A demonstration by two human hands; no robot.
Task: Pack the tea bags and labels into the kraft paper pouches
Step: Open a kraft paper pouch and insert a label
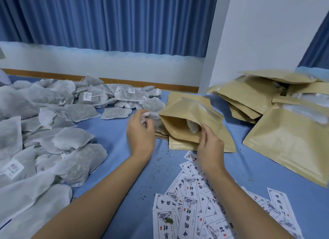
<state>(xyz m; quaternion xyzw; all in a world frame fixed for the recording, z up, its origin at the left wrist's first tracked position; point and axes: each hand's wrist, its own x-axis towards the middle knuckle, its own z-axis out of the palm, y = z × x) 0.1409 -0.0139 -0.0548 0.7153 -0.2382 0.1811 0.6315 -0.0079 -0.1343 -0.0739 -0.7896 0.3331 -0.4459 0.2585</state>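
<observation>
kraft paper pouch (183, 137): one, tan, matte, flat-bottomed, lying on its side at mid-table with its mouth gaping toward the left.

- grip: right hand (211, 142) pinches the near lip of the mouth and holds it apart. left hand (140, 130) has its fingers curled round a tea bag (151, 116), which sits at the left edge of the mouth and is not yet fully in.
- contents: a second bag (193, 127) shows inside, just beside the right fingers. no label can be seen in it.
- beneath: empty pouches (161, 134), a thin flat stack.
- right: filled pouches (249, 96), a slumped pile with white showing at some mouths. they look packed but unsealed.
- left: loose tea bags (53, 132), a large heap of soft, crinkled, grey-white filter-paper pillows, some with small printed tags.
- near: labels (192, 212), white glossy slips with black characters and red seals, fanned out.
- surface: blue cloth (121, 140), speckled with tea crumbs.
- progress: judged partway, with several pouches done and most bags and labels left.
</observation>
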